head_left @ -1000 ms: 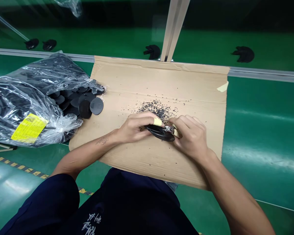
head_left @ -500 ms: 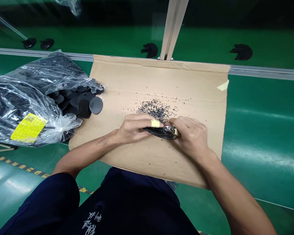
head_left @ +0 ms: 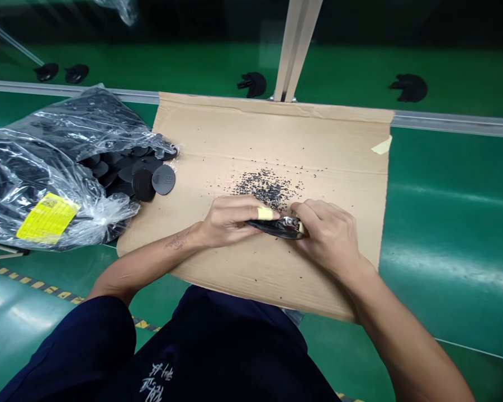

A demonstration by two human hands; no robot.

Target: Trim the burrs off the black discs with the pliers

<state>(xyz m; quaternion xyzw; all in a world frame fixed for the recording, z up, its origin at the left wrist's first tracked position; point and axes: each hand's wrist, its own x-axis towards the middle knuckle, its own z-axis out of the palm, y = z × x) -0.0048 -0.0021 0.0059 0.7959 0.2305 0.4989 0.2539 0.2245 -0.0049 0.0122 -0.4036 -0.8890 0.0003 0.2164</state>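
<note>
My left hand (head_left: pixel 231 221), yellow tape round its thumb, pinches a black plastic disc (head_left: pixel 272 228) held tilted above the cardboard. In my closed right hand (head_left: pixel 329 231) is a pair of side cutters (head_left: pixel 290 221); their metal head meets the disc's right part. The handles are mostly hidden by my fingers. Just beyond both hands lies a scatter of small black clippings (head_left: pixel 265 187). At the left, more black discs (head_left: pixel 164 180) spill from the mouth of a clear plastic bag (head_left: pixel 67 131).
A cardboard sheet (head_left: pixel 218 131) covers the green bench (head_left: pixel 448 223). The bag bears a yellow label (head_left: pixel 48 218). A metal post (head_left: pixel 298 50) rises at the back edge, with several black parts (head_left: pixel 409 87) beyond the rail. A tape scrap (head_left: pixel 382 146) sticks to the cardboard's right.
Both hands keep their hold on the disc and the cutters, almost in the same place. The view has shifted very slightly.
</note>
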